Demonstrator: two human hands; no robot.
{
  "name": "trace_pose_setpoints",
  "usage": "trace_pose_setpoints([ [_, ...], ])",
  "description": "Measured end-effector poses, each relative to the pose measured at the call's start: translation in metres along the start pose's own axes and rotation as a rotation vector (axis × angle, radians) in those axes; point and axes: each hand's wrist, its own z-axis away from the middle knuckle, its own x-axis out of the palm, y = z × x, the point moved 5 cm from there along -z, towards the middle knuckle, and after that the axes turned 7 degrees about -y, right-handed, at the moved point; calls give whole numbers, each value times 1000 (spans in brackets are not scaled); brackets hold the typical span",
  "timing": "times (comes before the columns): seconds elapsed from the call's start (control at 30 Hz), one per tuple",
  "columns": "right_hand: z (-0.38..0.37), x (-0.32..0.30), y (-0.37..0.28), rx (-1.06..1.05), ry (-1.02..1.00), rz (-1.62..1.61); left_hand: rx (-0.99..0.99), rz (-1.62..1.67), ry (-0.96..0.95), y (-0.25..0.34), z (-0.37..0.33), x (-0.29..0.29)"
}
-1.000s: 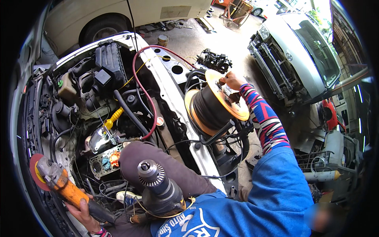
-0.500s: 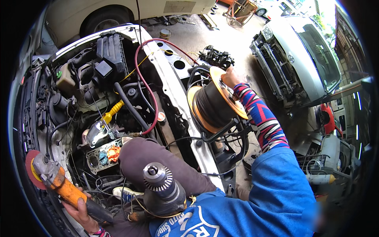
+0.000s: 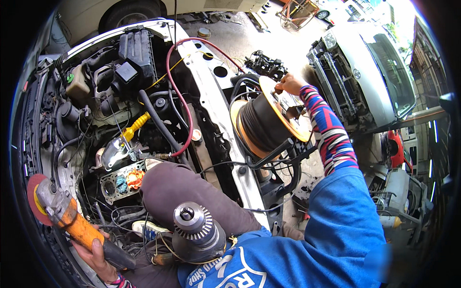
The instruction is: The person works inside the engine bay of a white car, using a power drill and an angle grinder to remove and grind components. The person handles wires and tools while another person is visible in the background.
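Angle grinder in one hand, cable reel in the other, over an open engine bay.

The left hand is closed around the orange angle grinder at the near left, its red disc pointing left. The right hand, far right, grips the rim of the orange cable reel beside the white car's front panel. Likely sorting out power lead; next calls for steadying the reel while freeing cable.
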Motion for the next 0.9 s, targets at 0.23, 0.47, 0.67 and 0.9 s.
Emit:
trace_pose_setpoints([
  [0.23, 67, 1, 24, 36, -113, -423, -25, 44, 20, 2, -4, 7],
  [0.47, 129, -16, -3, -346, 94, -809, -8, 50, 38, 8, -5, 13],
  [0.67, 178, -19, -28, -404, 263, -826, 47, 36, 58, 16, 0, 10],
  [0.9, 225, -5, -48, -482, 207, -748, 115, 100, 67, 25, 8, 10],
])
